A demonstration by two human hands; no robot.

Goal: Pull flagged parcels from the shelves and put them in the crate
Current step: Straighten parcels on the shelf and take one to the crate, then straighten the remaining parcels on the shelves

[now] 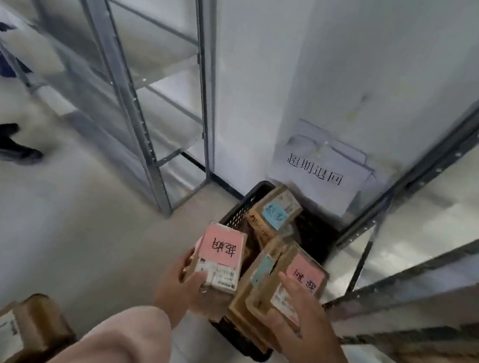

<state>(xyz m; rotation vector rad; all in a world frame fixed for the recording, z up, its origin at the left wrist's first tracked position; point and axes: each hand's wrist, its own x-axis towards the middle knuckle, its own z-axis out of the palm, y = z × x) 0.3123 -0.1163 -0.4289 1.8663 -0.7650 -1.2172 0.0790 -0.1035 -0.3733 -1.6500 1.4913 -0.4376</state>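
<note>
Floor [85,236]: black crate [235,214] of parcels [273,214]; left hand [180,284] gripping small pink-flagged parcel [219,258], right hand [305,316] larger pink-flagged parcel [294,284].

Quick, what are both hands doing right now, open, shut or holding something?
Left hand: grips the small cardboard parcel with a pink note.
Right hand: grips the larger brown cardboard parcel with a pink note.

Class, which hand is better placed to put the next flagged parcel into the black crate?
Left. The left hand holds a small pink-labelled cardboard parcel above the rim of the black plastic crate. The right hand only touches a pink-labelled brown parcel already resting in it.
</note>
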